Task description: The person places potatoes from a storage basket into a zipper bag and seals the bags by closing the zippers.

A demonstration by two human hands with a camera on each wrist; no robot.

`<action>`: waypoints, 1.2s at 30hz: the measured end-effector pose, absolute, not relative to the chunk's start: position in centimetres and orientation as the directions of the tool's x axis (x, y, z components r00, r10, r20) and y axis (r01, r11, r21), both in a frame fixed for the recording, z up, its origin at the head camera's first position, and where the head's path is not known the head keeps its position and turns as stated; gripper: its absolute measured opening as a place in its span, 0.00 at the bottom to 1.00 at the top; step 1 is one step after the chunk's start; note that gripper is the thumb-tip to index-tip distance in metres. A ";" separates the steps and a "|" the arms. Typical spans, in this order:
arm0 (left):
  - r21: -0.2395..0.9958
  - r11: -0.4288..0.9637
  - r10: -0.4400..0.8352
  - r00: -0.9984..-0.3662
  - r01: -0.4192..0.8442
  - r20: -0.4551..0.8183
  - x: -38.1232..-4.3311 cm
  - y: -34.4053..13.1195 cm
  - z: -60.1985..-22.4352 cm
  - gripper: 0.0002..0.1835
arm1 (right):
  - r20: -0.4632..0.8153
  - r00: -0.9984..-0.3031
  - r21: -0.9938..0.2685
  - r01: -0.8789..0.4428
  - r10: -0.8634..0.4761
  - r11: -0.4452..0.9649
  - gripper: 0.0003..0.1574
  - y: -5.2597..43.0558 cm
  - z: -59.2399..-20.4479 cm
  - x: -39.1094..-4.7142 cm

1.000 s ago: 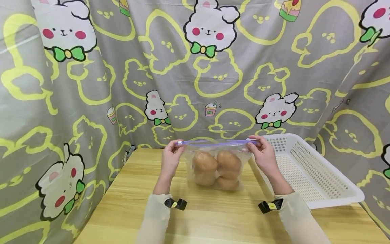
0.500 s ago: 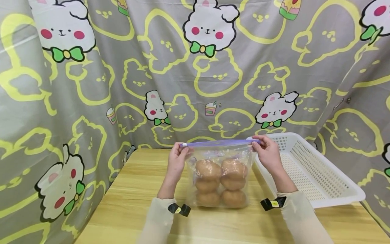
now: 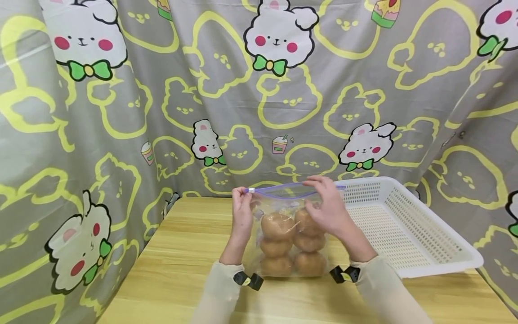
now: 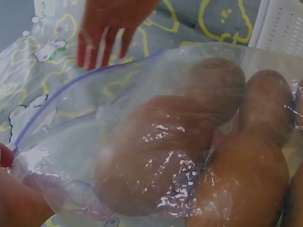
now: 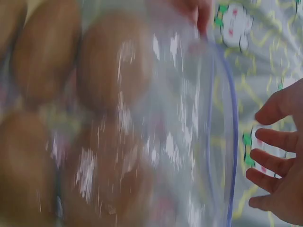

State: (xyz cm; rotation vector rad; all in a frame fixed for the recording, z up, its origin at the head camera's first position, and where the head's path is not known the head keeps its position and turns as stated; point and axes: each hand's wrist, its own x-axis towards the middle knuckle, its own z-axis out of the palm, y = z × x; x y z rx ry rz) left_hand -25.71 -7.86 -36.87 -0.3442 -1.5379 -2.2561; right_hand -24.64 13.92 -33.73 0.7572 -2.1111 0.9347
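Note:
A clear zip bag [image 3: 279, 205] with a purple zip strip [image 3: 279, 196] stands upright, holding several rounded brown things [image 3: 277, 226] that look like bread rolls, stacked in two columns. At its top left corner my left hand [image 3: 242, 211] pinches the bag beside the white slider [image 3: 251, 190]. My right hand [image 3: 329, 209] is in front of the bag's upper right side, fingers spread. The right wrist view has those fingers [image 5: 270, 165] apart from the zip strip, gripping nothing. Between the hands the bag's mouth sags into a curve.
A white perforated plastic basket [image 3: 421, 215] stands on the right of the wooden table [image 3: 182, 252]. Behind and at the sides hangs a grey curtain [image 3: 226, 108] with cartoon prints. Black wrist cameras [image 3: 247, 280] sit on both wrists.
My right hand has let go of the bag's top right corner and moved left across its front. The bag came lower and nearer, then stood; my left hand shifted slightly right, still pinching.

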 end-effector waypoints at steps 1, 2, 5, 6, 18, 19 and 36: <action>0.833 -0.323 -0.179 -0.893 0.449 0.412 -25.7 -7.8 -36.9 0.06 | 0.780 -0.574 -0.374 -0.747 -0.249 0.549 0.25 13.1 -33.6 -24.3; 0.831 -0.323 -0.179 -0.891 0.453 0.417 -25.7 -7.6 -36.8 0.05 | 0.781 -0.564 -0.364 -0.761 -0.270 0.537 0.24 12.4 -33.4 -24.0; 0.825 -0.320 -0.173 -0.885 0.465 0.432 -25.7 -7.3 -36.8 0.04 | 0.776 -0.534 -0.316 -0.789 -0.336 0.526 0.21 10.5 -32.7 -23.8; 0.821 -0.322 -0.173 -0.882 0.471 0.438 -25.6 -7.2 -36.7 0.04 | 0.769 -0.528 -0.297 -0.795 -0.362 0.530 0.21 10.0 -32.4 -23.9; 0.808 -0.345 -0.131 -0.877 0.477 0.462 -25.5 -6.4 -36.4 0.02 | 0.616 -0.590 -0.248 -0.775 -0.522 0.582 0.05 7.5 -30.3 -26.4; 0.810 -0.346 -0.127 -0.879 0.474 0.460 -25.5 -6.4 -36.4 0.02 | 0.616 -0.593 -0.255 -0.772 -0.518 0.582 0.04 7.5 -30.4 -26.4; 0.794 -0.292 -0.203 -0.846 0.533 0.494 -25.0 -5.9 -36.3 0.05 | 0.603 -0.586 -0.241 -0.780 -0.541 0.577 0.05 7.0 -31.2 -26.5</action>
